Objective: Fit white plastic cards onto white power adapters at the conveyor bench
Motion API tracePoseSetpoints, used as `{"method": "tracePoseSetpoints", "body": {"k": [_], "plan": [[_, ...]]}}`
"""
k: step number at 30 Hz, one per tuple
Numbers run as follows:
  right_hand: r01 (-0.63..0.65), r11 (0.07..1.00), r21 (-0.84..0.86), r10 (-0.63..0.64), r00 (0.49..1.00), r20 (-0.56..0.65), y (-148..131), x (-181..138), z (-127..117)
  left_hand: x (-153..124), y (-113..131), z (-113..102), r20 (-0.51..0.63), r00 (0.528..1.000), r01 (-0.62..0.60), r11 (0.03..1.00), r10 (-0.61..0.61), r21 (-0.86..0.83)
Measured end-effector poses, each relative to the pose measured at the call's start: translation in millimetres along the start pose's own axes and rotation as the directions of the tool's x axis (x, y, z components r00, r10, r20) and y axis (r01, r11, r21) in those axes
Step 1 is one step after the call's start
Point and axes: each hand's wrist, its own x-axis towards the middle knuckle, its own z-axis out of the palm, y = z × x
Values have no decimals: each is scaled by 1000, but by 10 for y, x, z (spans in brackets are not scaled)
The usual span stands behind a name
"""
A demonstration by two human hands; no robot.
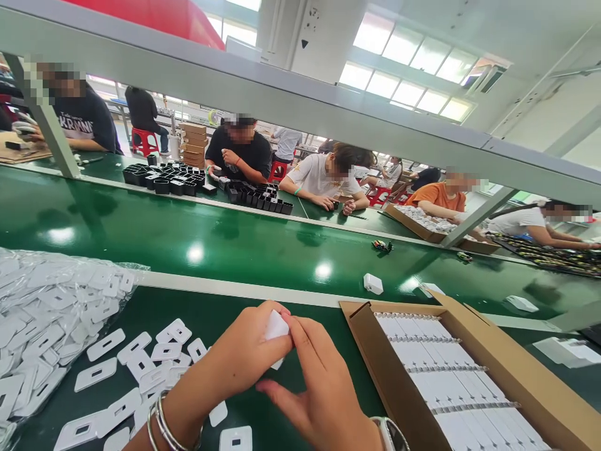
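Observation:
My left hand (pixel 246 347), with silver bangles at the wrist, is closed around a small white plastic piece (pixel 276 326). Most of that piece is hidden by the fingers. The fingers of my right hand (pixel 322 379) stretch out and touch its upper edge beside the left thumb, while the right thumb stands apart below. Left of my hands, flat white plates (pixel 96 374) with rectangular cutouts are scattered on the dark green bench (pixel 211 313). More such plates fill a clear plastic bag (pixel 61 313) at the far left.
An open cardboard box (pixel 511 351) with rows of white pieces stands to the right. A white housing (pixel 373 284) and a small circuit board (pixel 382 246) lie on the green conveyor belt (pixel 263 235). Overhead runs a grey beam (pixel 300 88). Several people sit opposite, near black housings (pixel 164 178).

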Motion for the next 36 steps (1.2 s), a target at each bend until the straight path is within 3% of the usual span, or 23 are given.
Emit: {"method": "tracePoseSetpoints", "body": {"k": [5, 10, 13, 16, 20, 24, 27, 36], "plan": [[-23, 1000, 2, 23, 1000, -20, 69, -4, -121, -4, -33, 117, 61, 998, -8, 999, 9, -32], [-77, 995, 63, 76, 997, 26, 136, -10, -391, -87, -2, 24, 309, 946, -54, 986, 101, -157], [-97, 993, 63, 90, 990, 108, 142, -42, -505, -99, -1, 7, 270, 956, -94, 991, 118, -101], [-120, 989, 87, 105, 982, 157, 90, -87, -596, -100, -10, 56, 244, 941, -240, 971, 233, 0], [-137, 963, 231, 106, 984, 142, 33, -178, -712, -134, -17, 158, 147, 902, -398, 914, 406, -82], [-172, 920, 351, 139, 984, 115, 89, -262, -808, -153, -37, 252, 48, 897, -408, 866, 439, -288], [-137, 911, 388, 86, 986, 145, 145, -270, -881, -156, -51, 310, 12, 885, -425, 820, 465, -383], [-4, 972, 236, -37, 985, 170, 170, -286, -1054, -181, -102, 420, 33, 824, -518, 775, 566, -362]]}}
